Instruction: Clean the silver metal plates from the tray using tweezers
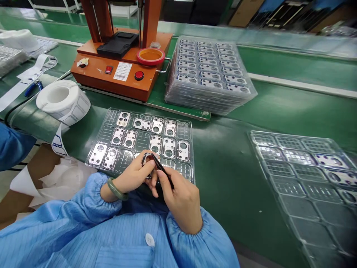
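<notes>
My left hand (136, 173), with a green bangle at the wrist, holds a small metal plate (147, 158) with a round opening, partly hidden by the fingers. My right hand (181, 193) grips black tweezers (163, 169), whose tips touch or nearly touch the plate. Both hands are over the front edge of a clear plastic tray (142, 141). Silver plates with round holes and small screws or dots lie in many of its pockets; other pockets hold no plate.
An orange press (117, 74) with a red tape ring (150, 56) stands behind. Stacked filled trays (209, 67) are right of it. A label roll (60, 98) sits left, a partly filled tray (304, 173) right. A blue sleeve (13, 147) shows at the left edge.
</notes>
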Available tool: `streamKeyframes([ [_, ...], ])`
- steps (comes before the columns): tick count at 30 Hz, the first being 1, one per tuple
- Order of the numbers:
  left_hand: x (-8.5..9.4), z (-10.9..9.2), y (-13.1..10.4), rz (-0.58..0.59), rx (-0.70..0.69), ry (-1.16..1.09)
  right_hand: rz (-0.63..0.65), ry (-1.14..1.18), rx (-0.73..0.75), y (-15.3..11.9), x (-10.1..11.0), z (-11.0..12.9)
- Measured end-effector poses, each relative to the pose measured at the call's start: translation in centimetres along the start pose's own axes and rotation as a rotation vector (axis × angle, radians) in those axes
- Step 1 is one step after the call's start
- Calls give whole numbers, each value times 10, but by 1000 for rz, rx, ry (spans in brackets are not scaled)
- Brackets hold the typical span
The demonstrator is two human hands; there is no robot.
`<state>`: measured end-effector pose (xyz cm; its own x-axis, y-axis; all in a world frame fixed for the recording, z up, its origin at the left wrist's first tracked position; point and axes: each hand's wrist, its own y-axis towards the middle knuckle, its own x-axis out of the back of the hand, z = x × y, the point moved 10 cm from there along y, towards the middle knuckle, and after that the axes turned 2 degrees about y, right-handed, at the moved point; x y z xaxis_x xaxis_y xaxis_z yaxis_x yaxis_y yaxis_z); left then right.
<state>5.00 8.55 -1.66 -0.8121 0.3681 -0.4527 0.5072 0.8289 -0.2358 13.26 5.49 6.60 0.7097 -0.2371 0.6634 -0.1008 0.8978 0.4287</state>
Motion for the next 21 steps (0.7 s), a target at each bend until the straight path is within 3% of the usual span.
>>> streamKeyframes([
  [4,-1,-1,0,15,-2,6,12,2,3,1,1,0],
  [9,1,-4,-1,-46,39,0,-4,97,-102,-4,-2,-14],
  [21,-2,0,12,59,-30,-115,3,-48,89,3,-4,-10],
])
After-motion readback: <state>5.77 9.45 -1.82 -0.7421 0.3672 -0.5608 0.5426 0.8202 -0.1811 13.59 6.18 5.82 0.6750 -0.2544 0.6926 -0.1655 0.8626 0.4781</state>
